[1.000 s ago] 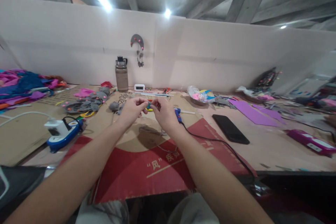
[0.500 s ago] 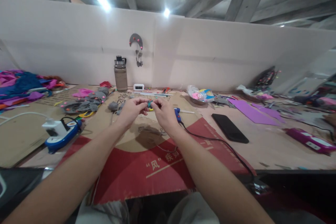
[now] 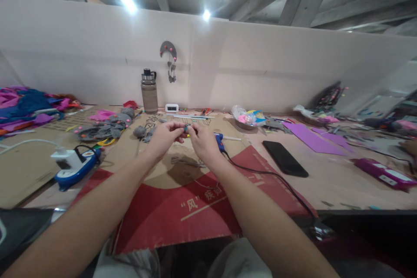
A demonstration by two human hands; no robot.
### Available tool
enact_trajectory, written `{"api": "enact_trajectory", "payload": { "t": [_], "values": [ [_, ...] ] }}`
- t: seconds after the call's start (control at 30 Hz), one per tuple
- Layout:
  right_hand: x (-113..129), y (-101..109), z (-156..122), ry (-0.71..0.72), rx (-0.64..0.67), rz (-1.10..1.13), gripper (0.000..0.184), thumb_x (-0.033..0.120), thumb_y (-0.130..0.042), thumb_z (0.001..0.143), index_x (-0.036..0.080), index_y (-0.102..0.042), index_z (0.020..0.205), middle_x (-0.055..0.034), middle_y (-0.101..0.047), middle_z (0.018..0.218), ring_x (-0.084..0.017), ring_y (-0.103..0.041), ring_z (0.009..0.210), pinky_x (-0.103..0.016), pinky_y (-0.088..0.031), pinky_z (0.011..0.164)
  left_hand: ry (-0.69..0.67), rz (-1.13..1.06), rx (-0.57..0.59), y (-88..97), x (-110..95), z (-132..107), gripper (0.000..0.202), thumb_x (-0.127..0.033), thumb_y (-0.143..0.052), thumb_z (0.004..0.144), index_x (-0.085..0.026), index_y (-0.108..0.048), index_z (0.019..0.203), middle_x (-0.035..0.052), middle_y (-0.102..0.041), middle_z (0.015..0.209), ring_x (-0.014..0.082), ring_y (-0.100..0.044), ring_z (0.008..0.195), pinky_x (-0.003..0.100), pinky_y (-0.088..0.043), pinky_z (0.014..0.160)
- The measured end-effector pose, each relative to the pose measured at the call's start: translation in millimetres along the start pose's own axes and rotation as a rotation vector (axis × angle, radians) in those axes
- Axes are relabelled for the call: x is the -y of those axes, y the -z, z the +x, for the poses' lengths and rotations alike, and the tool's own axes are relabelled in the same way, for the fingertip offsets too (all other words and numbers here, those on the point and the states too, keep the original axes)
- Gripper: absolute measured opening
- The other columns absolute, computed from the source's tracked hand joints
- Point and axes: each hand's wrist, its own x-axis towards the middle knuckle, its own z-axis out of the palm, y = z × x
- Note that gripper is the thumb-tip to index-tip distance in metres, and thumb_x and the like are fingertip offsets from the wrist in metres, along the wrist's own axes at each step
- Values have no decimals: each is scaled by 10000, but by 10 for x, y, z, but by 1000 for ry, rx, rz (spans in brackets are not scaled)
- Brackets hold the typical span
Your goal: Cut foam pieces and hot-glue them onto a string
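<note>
My left hand [image 3: 167, 137] and my right hand [image 3: 202, 139] meet fingertip to fingertip above the cardboard sheet [image 3: 182, 221]. Between them they pinch a small teal piece [image 3: 186, 128], mostly covered by the fingers, so its kind does not show. Just right of my right hand lies a blue glue gun [image 3: 219, 141] with a black cord. Thin grey string [image 3: 185, 163] rests on the cardboard below the hands. To the left of my left hand sits a small grey ball [image 3: 139, 131].
A phone [image 3: 285, 158] and purple sheets [image 3: 312, 139] lie to the right. Leftward stand a blue power strip [image 3: 78, 167] and grey felt pieces [image 3: 100, 128]. A water bottle [image 3: 149, 92] and small clock [image 3: 171, 107] stand by the partition, where a grey crescent ornament [image 3: 168, 47] hangs.
Both hands stay nearly in place, fingers still together. Less of the teal piece shows between the fingertips now.
</note>
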Motion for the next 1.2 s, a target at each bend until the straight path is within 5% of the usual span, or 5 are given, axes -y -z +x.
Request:
{"api": "enact_trajectory", "payload": {
  "t": [0.67,1.0,1.2],
  "values": [
    [-3,-45,-28,73,-18,-71,239,290,-440,857,182,-594,710,-40,-603,715,-140,-506,659,-263,-343,614,36,41,-15,89,79,53,236,-346,-674,673,-118,-663,732,54,-635,667,108,-556,585,204,-417,495],
    [18,15,-13,-94,-37,-23,245,353,-507,804,185,-563,634,-2,-546,590,-126,-469,551,-259,-317,558,-53,228,-7,77,56,35,263,-400,-608,739,-139,-633,719,14,-579,566,86,-494,462,214,-405,468],
    [-13,32,3,-98,-114,122,186,326,-573,741,190,-579,867,12,-555,667,-133,-510,626,-252,-373,601,-50,250,57,113,62,58,279,-425,-606,740,-149,-610,696,4,-570,545,87,-489,446,220,-395,470]
  ]
}}
